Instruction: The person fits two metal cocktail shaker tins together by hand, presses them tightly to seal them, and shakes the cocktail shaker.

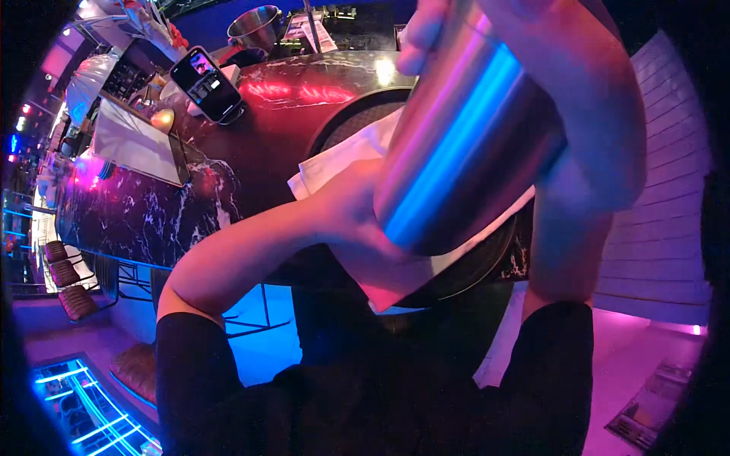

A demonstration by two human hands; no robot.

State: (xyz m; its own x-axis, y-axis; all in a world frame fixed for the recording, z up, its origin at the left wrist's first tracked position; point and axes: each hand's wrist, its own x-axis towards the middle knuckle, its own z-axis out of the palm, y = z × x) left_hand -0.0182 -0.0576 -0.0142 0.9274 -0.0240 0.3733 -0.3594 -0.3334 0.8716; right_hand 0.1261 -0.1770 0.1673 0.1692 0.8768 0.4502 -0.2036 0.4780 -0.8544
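Observation:
A shiny metal cocktail shaker (464, 129) is held up tilted, close to the camera, its rounded lower end toward me. My right hand (585, 106) wraps around its upper right side, with fingertips showing at its upper left. My left hand (365, 220) is closed against the lower left end; most of its fingers are hidden behind the shaker. Beneath both hands lies a white cloth (327, 169) on a round black tray (350, 114). Whether the cloth also touches my left hand, I cannot tell.
The dark marbled table (205, 163) carries a propped phone (207, 85), a white-faced board or menu (141, 140) and a small lit candle (162, 119). A metal bucket (255, 30) stands at the back. Brown stools (72, 281) are at the left.

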